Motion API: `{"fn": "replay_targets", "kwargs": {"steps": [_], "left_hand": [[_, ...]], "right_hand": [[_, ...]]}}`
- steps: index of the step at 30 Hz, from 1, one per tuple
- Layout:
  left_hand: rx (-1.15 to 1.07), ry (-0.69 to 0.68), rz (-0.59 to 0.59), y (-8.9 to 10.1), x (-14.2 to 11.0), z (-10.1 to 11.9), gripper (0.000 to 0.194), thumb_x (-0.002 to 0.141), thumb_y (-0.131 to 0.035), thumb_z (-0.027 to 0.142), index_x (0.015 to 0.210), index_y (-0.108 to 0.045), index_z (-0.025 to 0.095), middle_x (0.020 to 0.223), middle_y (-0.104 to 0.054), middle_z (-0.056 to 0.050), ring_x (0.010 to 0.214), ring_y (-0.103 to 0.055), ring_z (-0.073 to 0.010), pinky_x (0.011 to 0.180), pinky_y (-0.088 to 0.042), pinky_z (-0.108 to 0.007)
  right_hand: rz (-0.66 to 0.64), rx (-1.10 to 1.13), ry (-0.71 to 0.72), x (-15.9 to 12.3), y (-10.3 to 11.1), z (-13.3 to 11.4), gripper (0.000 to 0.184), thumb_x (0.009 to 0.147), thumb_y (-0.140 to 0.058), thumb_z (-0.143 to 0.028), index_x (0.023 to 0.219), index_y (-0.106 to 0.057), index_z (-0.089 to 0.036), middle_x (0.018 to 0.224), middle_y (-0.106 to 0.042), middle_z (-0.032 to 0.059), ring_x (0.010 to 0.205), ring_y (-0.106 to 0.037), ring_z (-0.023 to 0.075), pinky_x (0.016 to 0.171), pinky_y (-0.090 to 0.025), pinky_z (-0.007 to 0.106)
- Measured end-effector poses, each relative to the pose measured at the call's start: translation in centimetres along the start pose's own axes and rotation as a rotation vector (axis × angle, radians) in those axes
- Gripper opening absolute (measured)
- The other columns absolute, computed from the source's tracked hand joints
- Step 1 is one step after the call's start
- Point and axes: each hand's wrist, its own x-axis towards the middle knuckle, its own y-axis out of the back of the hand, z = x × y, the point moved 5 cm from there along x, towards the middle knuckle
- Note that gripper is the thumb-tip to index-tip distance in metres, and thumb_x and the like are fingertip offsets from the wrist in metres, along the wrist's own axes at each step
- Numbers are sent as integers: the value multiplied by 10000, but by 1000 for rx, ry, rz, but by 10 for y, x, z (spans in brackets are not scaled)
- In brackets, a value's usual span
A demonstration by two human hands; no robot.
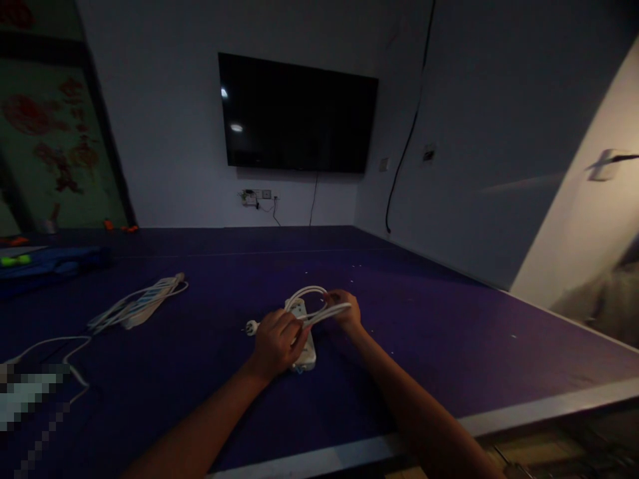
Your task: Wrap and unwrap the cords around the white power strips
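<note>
A white power strip (pixel 307 356) lies on the purple tabletop in front of me, partly covered by my left hand (pixel 280 340). That hand is closed over the strip and its gathered cord. The white cord (pixel 312 289) is looped above the strip. To the right, my right hand (pixel 345 309) has its fingers wrapped on the loops of the cord, just off the strip's side. The plug (pixel 251 327) sticks out to the left of my left hand, its pins pointing left.
Another power strip (pixel 154 299) wound in its cord lies to the left. Nearer, at the left edge, is a pale pixelated object (pixel 30 392) with a white cord beside it. Blue cloth (pixel 64 261) rests farther back. The table's pale front edge (pixel 344 454) runs below my arms.
</note>
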Motion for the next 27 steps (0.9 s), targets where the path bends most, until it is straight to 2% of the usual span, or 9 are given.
{"fn": "replay_targets", "kwargs": {"steps": [3,5,9,13,16,20,27], "left_hand": [[-10,50,-49,-2,0,-3,179,833,-531,288,700,-580,180,679,-599,-26,659,-526,-138,616,-376,-282],[-21,63,-104,-5,0,-7,204,824,-541,360,738,-603,186,713,-615,-35,693,-536,-152,632,-386,-290],[-57,118,-167,-8,-2,-17,285,796,-547,458,809,-628,185,768,-631,-52,750,-543,-177,672,-402,-313],[-63,275,-177,-9,-4,-32,278,862,-440,390,846,-622,181,815,-638,-56,792,-545,-185,729,-408,-332],[-49,393,-206,-13,-8,-46,261,870,-386,284,793,-614,185,821,-640,-51,789,-548,-183,733,-410,-333],[-39,475,-271,-18,-15,-60,205,806,-420,197,692,-590,192,752,-630,-33,745,-560,-169,689,-412,-298],[-66,446,-427,-26,-19,-60,160,768,-465,205,718,-617,204,759,-646,-14,730,-598,-150,653,-413,-261]], "right_hand": [[42,116,46,3,-1,3,228,734,-570,-380,731,-691,-187,691,-692,52,626,-626,166,527,-417,229],[48,238,18,3,-3,2,250,711,-581,-395,697,-686,-169,661,-682,59,593,-611,160,506,-417,229],[-37,637,-185,2,-9,4,295,640,-627,-428,690,-663,-139,502,-599,11,423,-511,112,406,-373,211],[-123,951,-366,0,-12,6,272,590,-687,-351,751,-643,-137,506,-587,-11,395,-497,83,390,-380,193],[-151,1016,-425,-2,-12,6,253,593,-695,-302,777,-634,-140,535,-606,-1,418,-531,90,400,-410,196],[-153,1013,-436,-3,-13,6,308,582,-714,-234,862,-624,-143,609,-649,22,467,-571,103,412,-430,196],[-134,991,-340,-2,-12,1,433,557,-731,-201,974,-625,-164,705,-680,22,559,-608,118,438,-430,186]]}}
